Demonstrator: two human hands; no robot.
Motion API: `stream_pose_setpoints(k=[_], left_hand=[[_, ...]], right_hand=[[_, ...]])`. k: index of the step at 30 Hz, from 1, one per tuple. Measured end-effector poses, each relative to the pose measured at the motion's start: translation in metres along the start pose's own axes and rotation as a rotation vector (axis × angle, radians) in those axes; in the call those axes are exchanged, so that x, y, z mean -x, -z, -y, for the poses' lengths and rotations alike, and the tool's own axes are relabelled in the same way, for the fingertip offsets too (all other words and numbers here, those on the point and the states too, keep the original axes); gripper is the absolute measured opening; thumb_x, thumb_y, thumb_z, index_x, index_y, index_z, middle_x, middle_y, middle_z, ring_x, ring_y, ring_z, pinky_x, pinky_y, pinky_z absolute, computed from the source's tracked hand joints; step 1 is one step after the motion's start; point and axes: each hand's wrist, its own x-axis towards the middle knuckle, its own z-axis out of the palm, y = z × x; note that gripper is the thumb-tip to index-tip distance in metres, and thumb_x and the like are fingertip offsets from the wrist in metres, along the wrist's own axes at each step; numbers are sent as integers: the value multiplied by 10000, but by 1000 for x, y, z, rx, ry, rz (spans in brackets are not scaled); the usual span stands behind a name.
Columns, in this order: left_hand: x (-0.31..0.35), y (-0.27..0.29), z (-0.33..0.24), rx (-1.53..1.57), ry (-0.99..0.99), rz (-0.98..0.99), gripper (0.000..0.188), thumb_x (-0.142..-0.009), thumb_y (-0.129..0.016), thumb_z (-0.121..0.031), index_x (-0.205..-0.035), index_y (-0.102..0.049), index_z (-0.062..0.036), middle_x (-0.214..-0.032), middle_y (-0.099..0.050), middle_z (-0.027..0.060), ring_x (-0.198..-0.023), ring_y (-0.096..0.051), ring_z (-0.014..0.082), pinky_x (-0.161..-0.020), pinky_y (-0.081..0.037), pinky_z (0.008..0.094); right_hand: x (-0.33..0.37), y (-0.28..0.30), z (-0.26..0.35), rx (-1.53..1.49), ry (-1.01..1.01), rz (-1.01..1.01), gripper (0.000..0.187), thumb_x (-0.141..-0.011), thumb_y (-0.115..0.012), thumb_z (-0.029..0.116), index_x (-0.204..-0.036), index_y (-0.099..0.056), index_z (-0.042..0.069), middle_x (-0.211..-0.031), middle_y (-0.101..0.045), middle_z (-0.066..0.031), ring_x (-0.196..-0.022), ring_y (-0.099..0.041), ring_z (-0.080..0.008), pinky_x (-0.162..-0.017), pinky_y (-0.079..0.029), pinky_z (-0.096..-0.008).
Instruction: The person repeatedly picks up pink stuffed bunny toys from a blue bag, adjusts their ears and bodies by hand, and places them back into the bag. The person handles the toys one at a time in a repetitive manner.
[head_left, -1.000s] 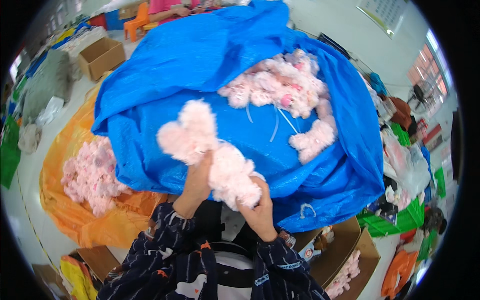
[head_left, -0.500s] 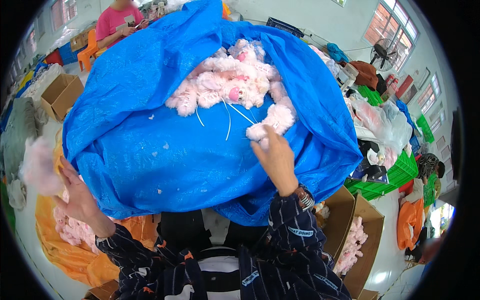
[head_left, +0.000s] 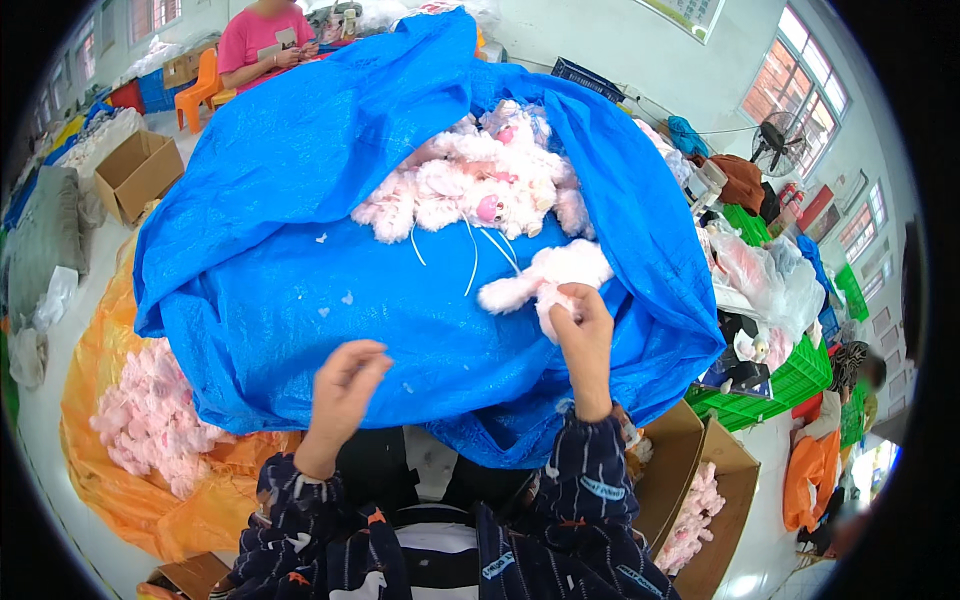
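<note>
At the right of the blue tarp [head_left: 310, 320], my right hand [head_left: 588, 325] grips a fluffy pale pink plush piece [head_left: 550, 277] between thumb and fingers. Limb-like parts of it spread out to the left and upward. My left hand [head_left: 345, 395] hovers over the tarp's near left part, fingers loosely bent and nothing in them. Beyond both hands lies a heap of pink plush toys [head_left: 470, 190] with bright pink snouts, in a fold of the tarp. Thin white straps [head_left: 472, 258] trail from the heap toward me.
On the floor at left, an orange sheet [head_left: 100, 490] bears pink plush pieces [head_left: 155, 415]. A cardboard box [head_left: 735, 480] with more plush stands by my right side. Green crates [head_left: 770, 395] are farther right. Another person in a pink top [head_left: 262, 42] sits at the far left.
My left hand has come from the far left to over the tarp; the blurred pink plush beside it is gone from there. My right hand has kept hold of its plush piece, now apart from the heap.
</note>
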Motion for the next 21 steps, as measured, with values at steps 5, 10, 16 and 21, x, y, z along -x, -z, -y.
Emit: stream_pose_setpoints(k=[5, 10, 16, 21], left_hand=[[-13, -33, -3, -531, -335, 164, 633, -695, -704, -256, -1195, -428, 17, -1240, -407, 217, -1154, -396, 352, -940, -349, 381], [-19, -43, -15, -308, -619, 53, 499, -663, -700, -55, -1121, -502, -44, -1194, -494, 162, -1098, -470, 343, -913, -389, 392], [-16, -29, -23, -170, -300, 221, 266, -780, -585, -51, -1035, -544, 10, -982, -597, 99, -896, -574, 194, -791, -455, 294], [-24, -31, -32, 58, -164, 162, 241, -905, -464, -141, -1067, -536, 22, -1042, -561, 86, -972, -518, 153, -819, -428, 288]], right_hand=[[51, -1, 47, -596, -201, 196, 197, -753, -552, 10, -949, -565, 9, -882, -587, -35, -739, -541, -79, -633, -428, -197], [75, -13, 58, -850, -335, 499, 207, -755, -571, 12, -962, -556, 2, -953, -580, -74, -819, -561, -118, -700, -461, -231], [70, -27, 57, -1130, -619, 530, 281, -830, -517, 144, -1065, -504, -10, -1012, -554, -124, -847, -584, -191, -708, -514, -285], [59, -25, 46, -601, -47, 512, 552, -776, -640, 134, -1243, -380, -5, -1008, -541, -89, -840, -531, -123, -724, -449, -245]])
